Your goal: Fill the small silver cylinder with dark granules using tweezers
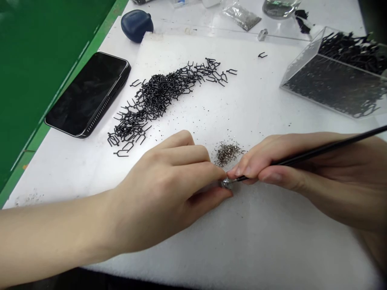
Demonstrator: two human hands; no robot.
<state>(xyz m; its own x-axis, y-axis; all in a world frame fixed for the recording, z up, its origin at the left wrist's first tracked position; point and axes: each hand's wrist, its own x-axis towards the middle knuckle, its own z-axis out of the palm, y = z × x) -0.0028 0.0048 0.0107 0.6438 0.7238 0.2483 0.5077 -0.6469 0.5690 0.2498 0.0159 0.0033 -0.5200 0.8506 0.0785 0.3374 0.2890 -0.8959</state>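
Observation:
Between the thumb and forefinger of my left hand (169, 181) is a small shiny, clear or silvery piece (225, 183); its exact kind is too small to tell. My right hand (302, 169) grips a thin black-handled brush (320, 152) like a pen, its tip touching the small piece. Just beyond the fingertips lies a little heap of glittery brown and silver grains (226, 154) on the white foam sheet (256, 241). A long pile of tiny black forked pieces (160, 92) stretches across the sheet behind my left hand.
A clear box (332, 84) of black forked pieces stands at the right. A phone (89, 94) and a dark blue case (137, 25) lie at the left. Toward the back are a small plastic bag (242, 16), a glass container (279, 8) and a shiny little block (263, 35).

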